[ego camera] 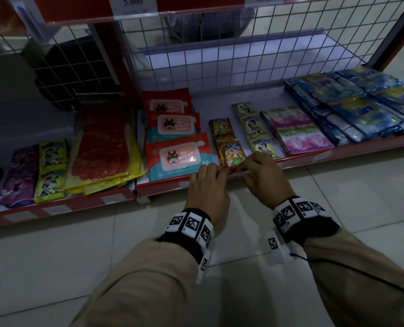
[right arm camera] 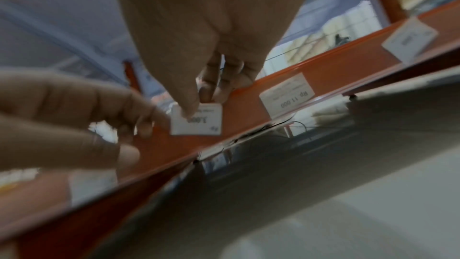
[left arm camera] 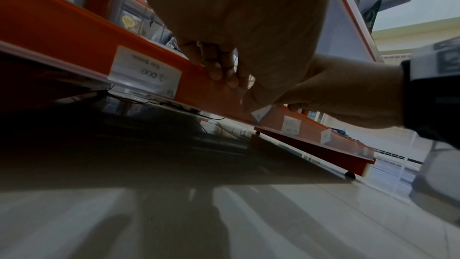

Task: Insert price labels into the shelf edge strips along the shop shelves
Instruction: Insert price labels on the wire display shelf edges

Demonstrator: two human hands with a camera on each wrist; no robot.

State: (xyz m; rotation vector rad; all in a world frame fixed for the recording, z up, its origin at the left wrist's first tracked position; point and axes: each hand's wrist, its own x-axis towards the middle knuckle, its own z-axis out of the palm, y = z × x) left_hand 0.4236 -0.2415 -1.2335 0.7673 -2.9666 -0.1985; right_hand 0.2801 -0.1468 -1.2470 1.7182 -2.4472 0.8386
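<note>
**Seating a price label in the bottom shelf strip**

Both hands work at the red front edge of the lowest shelf (ego camera: pixel 163 185), below the orange snack sachets (ego camera: pixel 231 154). Right hand (ego camera: pixel 264 178) pinches a small white price label (right arm camera: pixel 198 119) between thumb and fingertips, holding it against the clear shelf edge strip (right arm camera: pixel 248 105); label reads about 3.000 (blurred, upside down in the wrist view). Left hand (ego camera: pixel 208 187) has fingers curled over the strip's top lip just beside the label; looks like it is prying the clear cover open, but whether it actually grips the lip or just presses, I cannot tell for sure.

Label is not seated yet, judging by its tilt against the strip's line.

To do this step well:
- keep the left fingers (left arm camera: pixel 219 70) holding the clear lip away from the red backing so there's a gap
- square the label to the strip first, then slide the lower edge into the bottom channel, then let the top tuck under the lip
- don't pinch the paper hard (it creases easily, probably)
- centre it under the sachets, well apart from the seated 11.000 label (right arm camera: pixel 286 95) further along

Wet-wipe packs (ego camera: pixel 179 156) lie just left on the shelf; another seated label (left arm camera: pixel 147 70) shows in the left wrist view.
</note>
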